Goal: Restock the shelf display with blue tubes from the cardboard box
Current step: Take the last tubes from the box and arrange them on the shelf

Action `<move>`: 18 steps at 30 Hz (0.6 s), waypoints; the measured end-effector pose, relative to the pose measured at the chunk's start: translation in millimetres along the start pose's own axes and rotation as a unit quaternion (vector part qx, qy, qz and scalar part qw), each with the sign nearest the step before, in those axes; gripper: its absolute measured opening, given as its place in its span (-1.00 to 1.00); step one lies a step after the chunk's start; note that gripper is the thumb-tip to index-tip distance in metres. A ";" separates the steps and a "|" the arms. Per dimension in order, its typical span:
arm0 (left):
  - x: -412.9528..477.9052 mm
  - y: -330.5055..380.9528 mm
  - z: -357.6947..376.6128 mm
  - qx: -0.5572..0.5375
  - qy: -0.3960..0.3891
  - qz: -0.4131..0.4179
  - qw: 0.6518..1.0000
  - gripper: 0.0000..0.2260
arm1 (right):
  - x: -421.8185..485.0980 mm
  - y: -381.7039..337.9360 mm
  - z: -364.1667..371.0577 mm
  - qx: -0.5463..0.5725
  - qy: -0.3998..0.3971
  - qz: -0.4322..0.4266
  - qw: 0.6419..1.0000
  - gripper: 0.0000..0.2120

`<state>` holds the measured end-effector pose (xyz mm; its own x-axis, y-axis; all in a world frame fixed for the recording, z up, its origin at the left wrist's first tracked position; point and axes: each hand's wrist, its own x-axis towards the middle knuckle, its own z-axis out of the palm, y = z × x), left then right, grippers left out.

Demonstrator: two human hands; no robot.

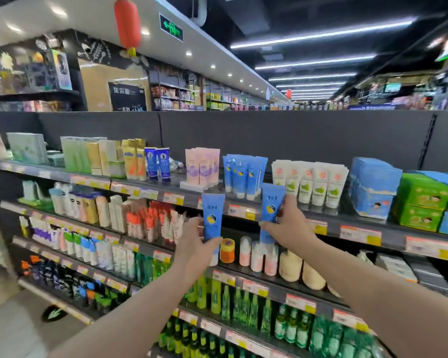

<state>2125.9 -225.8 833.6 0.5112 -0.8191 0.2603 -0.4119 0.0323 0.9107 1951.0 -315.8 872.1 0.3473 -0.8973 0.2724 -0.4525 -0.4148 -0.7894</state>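
Observation:
My left hand (195,244) holds one blue tube (212,215) upright, cap down, in front of the top shelf's edge. A second blue tube (270,210) is gripped in my right hand (289,226), raised a little higher and closer to the shelf. Just behind them, a row of matching blue tubes (243,174) stands on the top shelf (192,196), between pink tubes (203,165) and white tubes with green print (309,186). The cardboard box is not in view.
Dark blue tubes (157,164) and boxed goods stand left on the top shelf. Blue (373,187) and green boxes (422,201) sit at the right. Lower shelves hold bottles, jars and green bottles (233,306). Price tags line each shelf edge.

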 end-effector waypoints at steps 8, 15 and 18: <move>82.1 -21.9 -11.8 -0.019 -0.012 0.023 0.999 -0.71 | 96.1 -29.6 25.7 -0.048 0.046 -0.038 0.997 0.00; 179.6 -27.1 -22.3 -0.015 0.007 0.046 0.999 -0.69 | 198.3 -45.2 63.2 -0.035 0.032 -0.090 0.995 -0.13; 218.4 -28.8 -18.4 -0.008 0.013 0.048 0.999 -0.68 | 234.9 -47.4 73.6 -0.052 0.037 -0.117 0.991 -0.23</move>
<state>2263.3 -395.1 870.1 0.4898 -0.7967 0.3540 -0.4475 0.1187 0.8864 2114.5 -495.8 932.9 0.3933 -0.7817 0.4840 -0.4501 -0.6228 -0.6399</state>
